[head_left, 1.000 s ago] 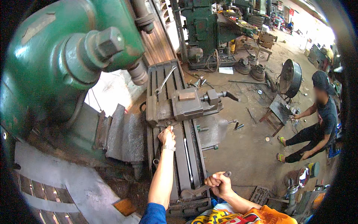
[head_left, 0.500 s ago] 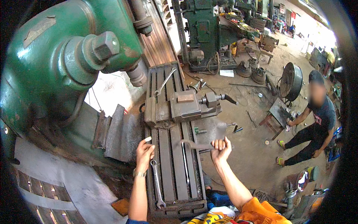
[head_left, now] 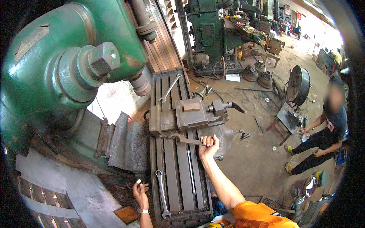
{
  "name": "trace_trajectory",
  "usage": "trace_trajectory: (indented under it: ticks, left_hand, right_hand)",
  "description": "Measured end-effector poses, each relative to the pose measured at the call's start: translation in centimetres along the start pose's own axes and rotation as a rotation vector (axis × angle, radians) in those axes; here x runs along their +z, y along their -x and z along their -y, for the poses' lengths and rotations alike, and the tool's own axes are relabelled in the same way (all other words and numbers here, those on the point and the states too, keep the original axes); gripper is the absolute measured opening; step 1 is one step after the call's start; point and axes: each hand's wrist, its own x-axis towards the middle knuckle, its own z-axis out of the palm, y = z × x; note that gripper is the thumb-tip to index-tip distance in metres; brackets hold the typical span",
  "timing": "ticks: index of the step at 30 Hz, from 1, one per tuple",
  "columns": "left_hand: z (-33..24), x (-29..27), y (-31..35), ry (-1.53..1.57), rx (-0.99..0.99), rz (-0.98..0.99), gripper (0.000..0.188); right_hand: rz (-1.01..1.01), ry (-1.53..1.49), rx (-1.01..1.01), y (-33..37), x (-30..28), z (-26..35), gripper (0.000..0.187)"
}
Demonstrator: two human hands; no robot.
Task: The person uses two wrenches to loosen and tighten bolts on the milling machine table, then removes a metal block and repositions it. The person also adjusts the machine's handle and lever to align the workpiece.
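My right hand [head_left: 208, 146] is closed around the handle of a dark open-end wrench [head_left: 186, 140]. The wrench's jaw lies at the base of the machine vise [head_left: 192, 114], close to the bolt there; whether it grips the bolt I cannot tell. The vise is fixed on the slotted machine table [head_left: 170, 178]. Lower left, beside the table's edge, my left hand [head_left: 141, 194] is held with its fingers apart. A small white tip shows at one finger; what it is I cannot make out. Near that hand a combination wrench [head_left: 162, 193] lies on the table.
Another wrench [head_left: 170, 89] lies on the table beyond the vise, and a thin metal rod [head_left: 191, 173] sits along a slot. A green machine head [head_left: 72, 57] looms at upper left. A person [head_left: 330, 121] stands at right by a small metal stand [head_left: 288, 118].
My right hand has carried the wrench forward and left, to the vise base. My left hand has drawn back toward me, off the table's edge. The person at right has shifted rightward.
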Motion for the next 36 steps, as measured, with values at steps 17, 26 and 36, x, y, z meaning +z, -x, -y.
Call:
trace_trajectory:
  ticks: [17, 26, 36]
  left_hand:
    - [-2.9, 3.3, 2.1, -0.331, 0.006, 0.319, 0.051]
    - [-1.2, 2.8, 2.1, -0.318, 0.084, 0.257, 0.047]
    - [-0.9, 2.6, 1.7, -0.193, 0.169, 0.335, 0.053]
  right_hand:
    - [0.157, 0.174, -0.141, -0.6, 1.3, -2.3, 0.047]
    - [-0.244, 0.578, -0.096, -1.3, -1.5, -2.0, 0.026]
    - [0.066, 0.327, -0.068, 0.9, -0.5, -2.3, 0.040]
